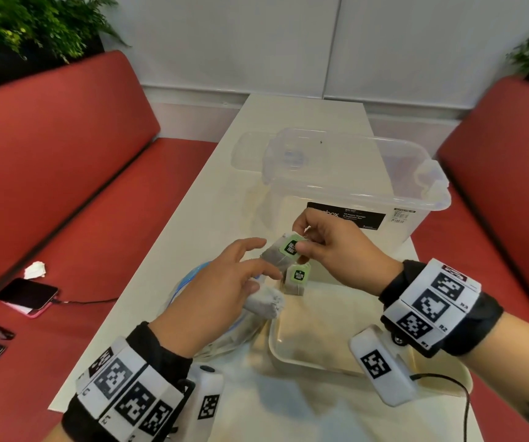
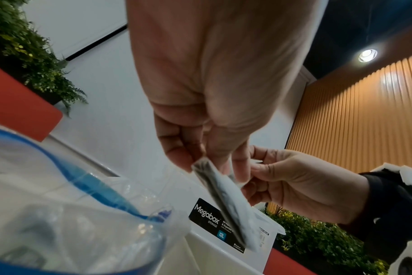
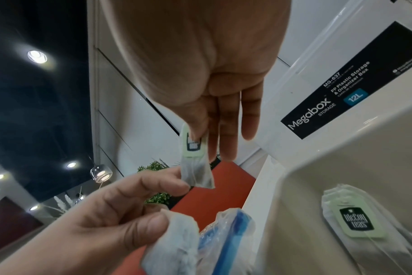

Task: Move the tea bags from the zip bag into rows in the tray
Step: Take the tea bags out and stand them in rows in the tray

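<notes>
Right hand (image 1: 330, 247) pinching tea bag (image 1: 283, 253) by green tag — light, soft, tearable; left hand (image 1: 224, 282) clutching more bags (image 1: 264, 303), just beside.

The right hand (image 1: 330, 250) pinches a tea bag (image 1: 283, 253) between thumb and forefinger. The left hand (image 1: 221, 288) holds a bunch of tea bags (image 1: 264, 303), its forefinger extended.

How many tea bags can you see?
3 tea bags: one pinched by the right hand, one held in the left hand, one in the tray. More may hide in the zip bag.
</notes>
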`<state>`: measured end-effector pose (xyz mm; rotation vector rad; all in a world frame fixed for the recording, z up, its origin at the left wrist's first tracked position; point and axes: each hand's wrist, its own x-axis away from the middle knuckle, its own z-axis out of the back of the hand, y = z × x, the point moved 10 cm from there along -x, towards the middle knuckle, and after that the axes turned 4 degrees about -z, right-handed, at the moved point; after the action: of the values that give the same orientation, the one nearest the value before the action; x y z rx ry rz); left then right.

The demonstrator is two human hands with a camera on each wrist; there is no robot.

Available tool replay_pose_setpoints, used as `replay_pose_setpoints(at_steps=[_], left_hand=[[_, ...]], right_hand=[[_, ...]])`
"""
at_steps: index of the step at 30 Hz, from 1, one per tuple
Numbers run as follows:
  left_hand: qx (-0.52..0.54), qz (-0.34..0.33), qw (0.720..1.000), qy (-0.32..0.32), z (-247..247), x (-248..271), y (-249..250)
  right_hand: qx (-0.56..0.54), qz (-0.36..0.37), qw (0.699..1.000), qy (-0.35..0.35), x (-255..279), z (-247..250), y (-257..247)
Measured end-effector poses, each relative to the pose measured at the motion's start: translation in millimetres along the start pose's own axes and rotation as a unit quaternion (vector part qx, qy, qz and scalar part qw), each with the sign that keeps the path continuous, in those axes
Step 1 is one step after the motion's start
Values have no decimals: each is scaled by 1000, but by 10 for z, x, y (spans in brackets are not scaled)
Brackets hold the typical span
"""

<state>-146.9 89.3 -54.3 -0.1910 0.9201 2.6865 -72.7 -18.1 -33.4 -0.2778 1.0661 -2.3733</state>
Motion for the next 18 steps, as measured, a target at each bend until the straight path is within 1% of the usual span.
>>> replay_pose_setpoints(at_steps=[2, 5, 8, 11, 15, 18], left_hand=[[24, -9, 1000, -10, -16, -11, 64], [64, -14, 998, -16, -22, -17, 125], [40, -4, 999, -13, -12, -16, 89], [16, 4, 999, -36, -56, -43, 79], [52, 6, 996, -78, -168, -76, 147], [51, 7, 994, -93, -227, -59, 137]], right_hand=[[16, -7, 1000, -11, 13, -33, 21], [23, -13, 1000, -2, 23, -14, 45], [19, -3, 1000, 5, 13, 19, 34], [31, 14, 999, -22, 24, -21, -19], [61, 22, 997, -39, 12, -43, -52], [98, 18, 993, -58, -15, -57, -29]])
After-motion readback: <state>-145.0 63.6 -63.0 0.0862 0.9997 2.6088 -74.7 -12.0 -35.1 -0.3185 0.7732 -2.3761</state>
